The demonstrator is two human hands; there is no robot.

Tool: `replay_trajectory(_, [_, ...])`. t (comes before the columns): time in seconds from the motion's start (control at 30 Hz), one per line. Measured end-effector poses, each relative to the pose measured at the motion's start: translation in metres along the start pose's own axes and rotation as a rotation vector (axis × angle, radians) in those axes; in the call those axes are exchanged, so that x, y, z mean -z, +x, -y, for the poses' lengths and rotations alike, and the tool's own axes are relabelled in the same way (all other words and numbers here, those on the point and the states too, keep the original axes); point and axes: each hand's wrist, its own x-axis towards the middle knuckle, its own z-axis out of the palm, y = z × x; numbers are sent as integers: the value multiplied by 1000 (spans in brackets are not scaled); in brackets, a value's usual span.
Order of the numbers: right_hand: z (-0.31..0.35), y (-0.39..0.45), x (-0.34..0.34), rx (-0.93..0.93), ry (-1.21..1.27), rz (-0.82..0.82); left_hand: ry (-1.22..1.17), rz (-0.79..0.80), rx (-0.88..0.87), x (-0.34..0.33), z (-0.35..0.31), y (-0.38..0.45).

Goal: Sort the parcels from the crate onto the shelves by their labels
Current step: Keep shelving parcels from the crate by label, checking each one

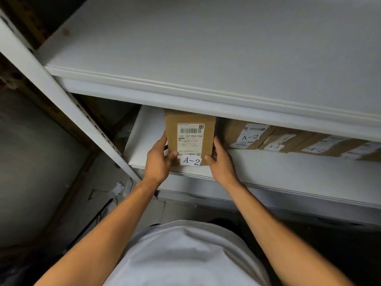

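Observation:
A brown cardboard parcel (190, 137) with a white shipping label and an "A-2" tag lies at the left end of the lower white shelf (268, 168). My left hand (159, 159) grips its left side with the thumb on top. On the parcel's right side, my right hand (221, 162) presses with its fingers along the edge. Its far end reaches under the shelf above. The crate is out of view.
Several other brown parcels tagged "A-2" (250, 137) line the same shelf to the right. The upper white shelf (206, 58) overhangs them. A white slotted upright post (68, 104) runs along the left. Grey floor and a dark cable lie below left.

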Motion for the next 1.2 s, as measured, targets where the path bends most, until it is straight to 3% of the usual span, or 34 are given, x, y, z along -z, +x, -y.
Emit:
replay_trajectory(0.1, [-8,1,-14,-27,-32,-74,40,4,-56,-2,15,9])
replay_trajectory(0.3, [-44,32,-34,-52,23,-88,153,-106,8,-25,28,25])
replay_trajectory(0.53, [-13,6,-25,-55,186,-138,58,-137,23,-44,22,50])
replay_trajectory(0.7, [-9,8,-19,-10,-13,-82,141,-118,31,-55,18,59])
replay_trajectory(0.9, [3,-8,-14,-60,-83,20,163,-105,41,-56,12,64])
replay_trajectory(1.2, [-11,-40,16,-112,-342,55,274,76,215,-46,-12,60])
